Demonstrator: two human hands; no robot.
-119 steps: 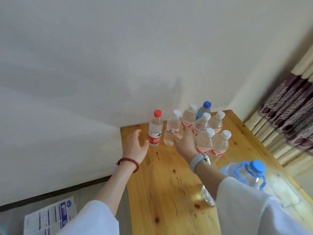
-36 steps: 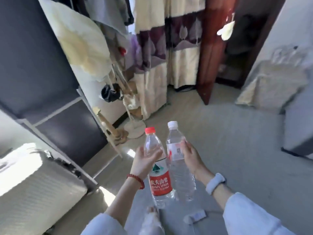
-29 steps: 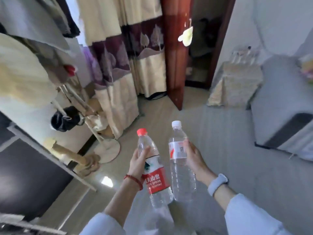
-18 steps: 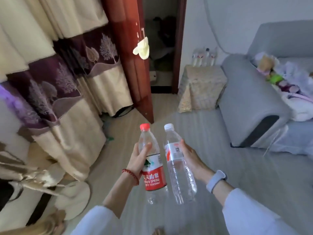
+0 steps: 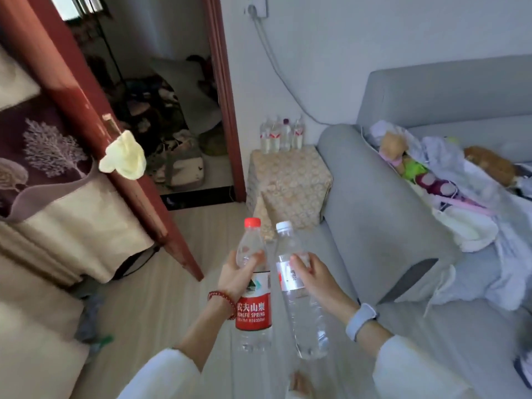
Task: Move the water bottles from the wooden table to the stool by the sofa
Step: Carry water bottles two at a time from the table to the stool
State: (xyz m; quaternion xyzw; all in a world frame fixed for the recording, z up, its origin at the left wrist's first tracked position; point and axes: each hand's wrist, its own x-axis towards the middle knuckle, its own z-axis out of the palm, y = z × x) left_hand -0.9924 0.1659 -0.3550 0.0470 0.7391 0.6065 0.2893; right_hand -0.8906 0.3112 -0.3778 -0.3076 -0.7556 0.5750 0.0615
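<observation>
Four or so bottles (image 5: 280, 136) already stand on the cloth-covered stool (image 5: 290, 180) beside the sofa (image 5: 383, 214), while the left hand (image 5: 237, 276) clamps a red-capped bottle (image 5: 253, 295) and the right hand (image 5: 313, 276) a white-capped bottle (image 5: 299, 306), both short of the stool, yet to be set down.

The left hand (image 5: 236, 276) gripped a red-capped bottle (image 5: 253, 286), the right hand (image 5: 312, 279) a white-capped bottle (image 5: 299, 295); ahead, bottles (image 5: 281, 136) stood on the stool (image 5: 289, 184) beside the sofa (image 5: 383, 214).
</observation>
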